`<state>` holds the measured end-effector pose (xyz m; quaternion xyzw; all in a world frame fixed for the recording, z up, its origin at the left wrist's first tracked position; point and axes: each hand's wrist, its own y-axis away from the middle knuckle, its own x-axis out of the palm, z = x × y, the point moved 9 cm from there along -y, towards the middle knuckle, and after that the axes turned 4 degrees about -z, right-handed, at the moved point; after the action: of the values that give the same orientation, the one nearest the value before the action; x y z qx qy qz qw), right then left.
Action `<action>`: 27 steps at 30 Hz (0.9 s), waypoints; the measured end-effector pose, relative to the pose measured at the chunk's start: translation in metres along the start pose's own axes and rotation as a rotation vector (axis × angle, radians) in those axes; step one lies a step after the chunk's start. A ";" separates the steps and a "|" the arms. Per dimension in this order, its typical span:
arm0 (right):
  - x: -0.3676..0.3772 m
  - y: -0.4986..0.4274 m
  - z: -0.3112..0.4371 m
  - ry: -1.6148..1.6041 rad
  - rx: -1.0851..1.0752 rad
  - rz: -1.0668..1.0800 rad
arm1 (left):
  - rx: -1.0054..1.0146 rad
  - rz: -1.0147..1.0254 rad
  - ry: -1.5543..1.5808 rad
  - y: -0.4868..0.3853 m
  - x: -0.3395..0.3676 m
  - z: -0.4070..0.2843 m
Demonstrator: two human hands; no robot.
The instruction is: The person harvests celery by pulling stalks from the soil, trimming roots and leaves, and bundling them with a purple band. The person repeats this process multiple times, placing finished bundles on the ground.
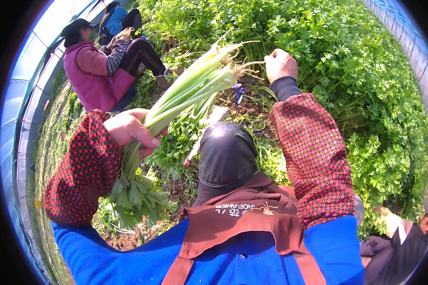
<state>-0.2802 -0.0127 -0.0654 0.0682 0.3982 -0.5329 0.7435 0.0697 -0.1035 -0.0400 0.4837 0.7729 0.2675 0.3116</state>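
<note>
My left hand (pixel 130 128) is wrapped around the stalks of a bunch of celery (pixel 190 91). The bunch slants up to the right, its pale root end towards my right hand and its leaves hanging below my left wrist. Thin, soil-flecked roots (pixel 240 69) stick out from the stalk bases. At their tips, my right hand (pixel 281 66) has its fingers closed on one long root strand. Beneath the root end, a purple-handled tool (pixel 239 93) lies on the soil, its lower part hard to make out. Cut celery (pixel 174 149) lies on the ground past my left hand.
Dense standing celery (pixel 342 71) fills the far and right side. A person in pink (pixel 89 78) sits at the left, another person (pixel 117 21) behind. Someone in dark clothes (pixel 396 253) is at lower right. A black ring (pixel 258 125) lies near my knee (pixel 228 153). Plastic greenhouse walls (pixel 19 107) curve alongside.
</note>
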 end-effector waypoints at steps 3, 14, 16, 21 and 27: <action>0.016 0.016 -0.037 0.094 0.065 0.339 | 0.021 0.064 0.091 0.001 0.006 0.022; -0.025 0.133 0.075 -0.169 -0.868 -0.119 | -0.003 0.185 0.222 -0.025 0.042 0.045; -0.025 0.138 0.073 -0.050 -0.942 -0.130 | -0.024 0.234 0.210 -0.027 0.050 0.051; -0.018 0.134 0.049 -0.076 -0.841 -0.076 | -0.079 0.321 0.259 -0.041 0.067 0.067; 0.011 0.122 0.001 -0.459 -0.292 0.345 | -0.074 0.378 0.331 -0.050 0.081 0.070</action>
<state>-0.1751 0.0305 -0.1118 -0.0948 0.2748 -0.3378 0.8952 0.0652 -0.0409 -0.1404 0.5576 0.6990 0.4245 0.1427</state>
